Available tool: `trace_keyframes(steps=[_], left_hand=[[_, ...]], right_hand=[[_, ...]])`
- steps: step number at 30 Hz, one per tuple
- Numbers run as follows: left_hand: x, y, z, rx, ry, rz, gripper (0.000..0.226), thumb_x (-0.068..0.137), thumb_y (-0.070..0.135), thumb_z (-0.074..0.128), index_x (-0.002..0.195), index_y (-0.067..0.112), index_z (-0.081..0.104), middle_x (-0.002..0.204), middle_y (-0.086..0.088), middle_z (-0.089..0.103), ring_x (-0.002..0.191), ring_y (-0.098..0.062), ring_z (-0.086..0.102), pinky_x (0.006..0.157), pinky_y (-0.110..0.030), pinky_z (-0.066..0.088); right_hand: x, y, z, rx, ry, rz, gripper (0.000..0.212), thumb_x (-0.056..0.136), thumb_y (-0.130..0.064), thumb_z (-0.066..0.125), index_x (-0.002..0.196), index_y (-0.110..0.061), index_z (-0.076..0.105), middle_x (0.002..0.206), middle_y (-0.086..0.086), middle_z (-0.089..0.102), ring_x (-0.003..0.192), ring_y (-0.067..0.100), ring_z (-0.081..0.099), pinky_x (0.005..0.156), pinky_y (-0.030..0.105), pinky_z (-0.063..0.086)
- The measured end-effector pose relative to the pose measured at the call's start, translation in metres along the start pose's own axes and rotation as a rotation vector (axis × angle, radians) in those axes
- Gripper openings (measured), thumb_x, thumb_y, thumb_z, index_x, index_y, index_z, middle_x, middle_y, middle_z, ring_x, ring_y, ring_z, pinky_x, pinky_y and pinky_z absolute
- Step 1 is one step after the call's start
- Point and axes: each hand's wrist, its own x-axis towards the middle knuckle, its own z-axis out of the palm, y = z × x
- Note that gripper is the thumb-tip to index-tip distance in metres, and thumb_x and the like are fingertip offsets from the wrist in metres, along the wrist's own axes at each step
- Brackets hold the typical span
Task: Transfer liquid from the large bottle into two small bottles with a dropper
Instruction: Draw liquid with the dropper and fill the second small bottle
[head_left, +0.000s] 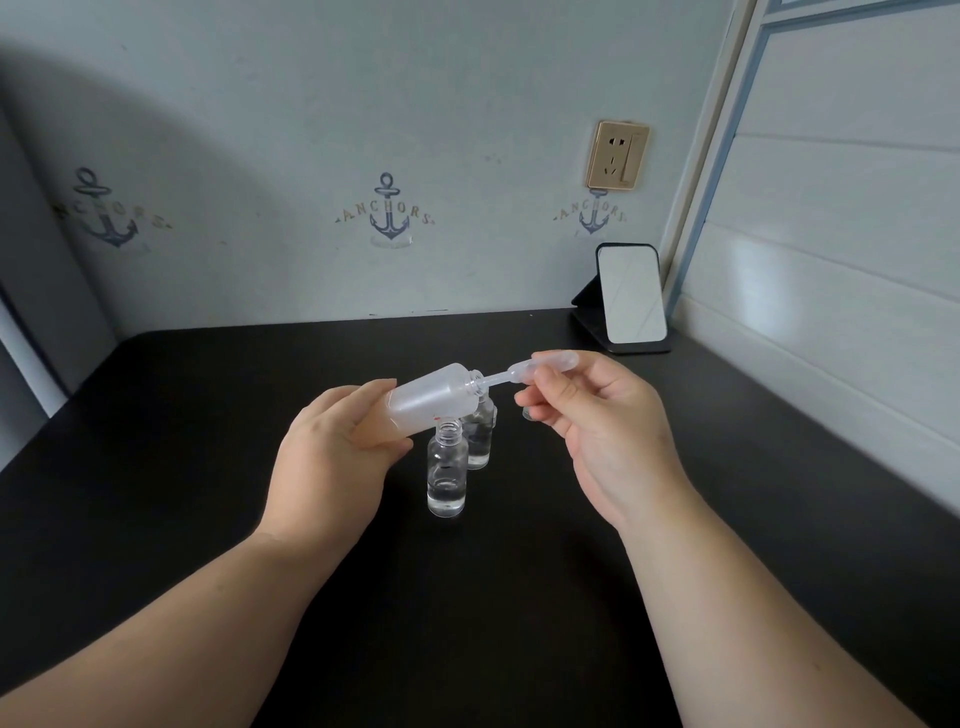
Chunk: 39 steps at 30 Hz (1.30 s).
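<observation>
My left hand (332, 452) grips the large translucent plastic bottle (434, 397) and holds it tilted, its open mouth pointing right. My right hand (597, 415) pinches the bulb of a clear plastic dropper (519, 371), whose thin tip sits inside the bottle's mouth. Below them on the black table stand two small clear glass bottles, both uncapped. The nearer small bottle (445, 475) holds some clear liquid. The farther small bottle (480, 434) stands just behind it, partly hidden by the large bottle.
The black table (208, 467) runs to the wall at the back. A small mirror on a black stand (631, 296) sits at the back right corner. A small cap-like thing (527, 414) peeks out behind my right fingers. A white panelled wall borders the right side.
</observation>
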Motion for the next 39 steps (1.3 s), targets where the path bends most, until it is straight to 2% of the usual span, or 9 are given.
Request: trace_keyframes(steps=[4,8,14,18,22,25,27,31,39], left_hand=[[0.001,-0.001,0.001,-0.007,0.017,-0.023,0.054,0.084,0.019,0.078,0.132,0.035,0.061,0.104,0.032,0.048,0.103,0.004,0.043,0.083,-0.008,0.032],[0.002,-0.002,0.001,0.0,0.019,-0.037,0.054,0.084,0.02,0.078,0.133,0.035,0.06,0.109,0.026,0.05,0.102,0.001,0.044,0.088,-0.016,0.032],[0.003,-0.006,0.002,-0.02,0.046,-0.062,0.053,0.083,0.023,0.078,0.131,0.037,0.06,0.104,0.027,0.052,0.096,0.006,0.043,0.078,-0.011,0.033],[0.004,-0.007,0.002,-0.045,0.05,-0.086,0.048,0.084,0.028,0.075,0.128,0.04,0.06,0.108,0.022,0.057,0.097,-0.001,0.05,0.078,-0.019,0.037],[0.004,-0.006,0.002,-0.073,0.035,-0.073,0.037,0.086,0.033,0.073,0.117,0.044,0.058,0.102,0.022,0.06,0.093,-0.003,0.056,0.072,-0.021,0.04],[0.004,-0.003,0.001,-0.128,0.015,-0.108,0.035,0.086,0.037,0.073,0.1,0.061,0.051,0.094,0.032,0.059,0.088,0.004,0.056,0.067,-0.021,0.042],[0.004,-0.002,0.001,-0.159,-0.003,-0.14,0.037,0.085,0.042,0.073,0.096,0.067,0.048,0.091,0.04,0.057,0.083,0.008,0.056,0.065,-0.018,0.041],[0.003,-0.002,0.004,-0.165,0.006,-0.188,0.045,0.084,0.045,0.074,0.123,0.045,0.05,0.087,0.033,0.053,0.076,0.01,0.056,0.061,-0.01,0.036],[0.004,-0.001,0.005,-0.177,-0.035,-0.186,0.055,0.083,0.043,0.074,0.132,0.032,0.052,0.092,0.032,0.053,0.082,0.013,0.051,0.064,-0.011,0.037]], right_hand=[[0.002,-0.004,-0.005,0.058,0.019,0.003,0.014,0.083,-0.02,0.074,0.095,-0.014,0.077,0.099,0.01,0.077,0.081,0.019,0.072,0.072,0.025,0.055],[0.005,-0.009,-0.015,0.142,0.054,-0.013,0.012,0.08,-0.028,0.077,0.088,-0.02,0.08,0.096,0.005,0.077,0.08,0.017,0.07,0.071,0.024,0.055],[0.009,-0.016,-0.03,0.349,0.145,-0.008,0.01,0.086,-0.021,0.07,0.082,-0.014,0.076,0.09,0.003,0.075,0.08,0.016,0.07,0.074,0.024,0.056],[0.011,-0.016,-0.035,0.473,0.237,0.02,0.021,0.096,-0.018,0.065,0.08,-0.012,0.077,0.089,0.001,0.074,0.081,0.014,0.071,0.074,0.023,0.056],[0.013,-0.018,-0.038,0.597,0.312,0.051,0.028,0.097,-0.016,0.066,0.073,-0.013,0.079,0.086,0.0,0.074,0.079,0.013,0.072,0.072,0.023,0.056],[0.014,-0.018,-0.039,0.655,0.35,0.058,0.027,0.096,-0.014,0.067,0.072,-0.011,0.08,0.084,0.001,0.074,0.076,0.014,0.072,0.07,0.023,0.055],[0.014,-0.017,-0.039,0.666,0.364,0.062,0.025,0.095,-0.013,0.067,0.073,-0.009,0.079,0.082,0.002,0.073,0.074,0.015,0.071,0.068,0.023,0.055],[0.015,-0.016,-0.041,0.653,0.349,0.047,0.029,0.096,-0.013,0.065,0.07,-0.01,0.077,0.079,0.0,0.071,0.069,0.013,0.067,0.065,0.023,0.053],[0.017,-0.013,-0.043,0.559,0.33,0.044,0.031,0.095,-0.016,0.066,0.065,-0.014,0.077,0.075,-0.002,0.069,0.065,0.012,0.063,0.063,0.022,0.052]])
